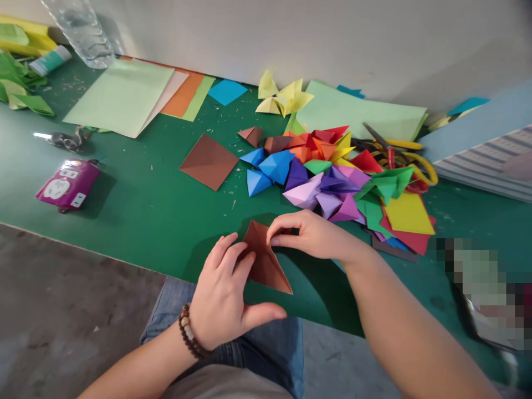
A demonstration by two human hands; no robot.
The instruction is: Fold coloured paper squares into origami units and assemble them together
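Observation:
A brown sheet of origami paper [266, 265], partly folded, lies near the front edge of the green table. My right hand [305, 233] pinches its upper right edge between thumb and fingers and lifts that side a little. With its fingers spread, my left hand [226, 288] rests on the paper's left side, the thumb stretched out to the right. Just beyond lies a flat brown paper square [210, 162]. To its right sits a heap of folded paper pieces [310, 172] in blue, purple, orange, red, yellow and green.
Scissors [390, 152] lie behind the heap, beside yellow and red paper squares [409, 213]. At the back are pale green sheets [120, 97], a glue stick [50, 61] and a clear bottle [85, 33]. A purple packet [68, 184] lies at left; a blurred object [486, 293] at right.

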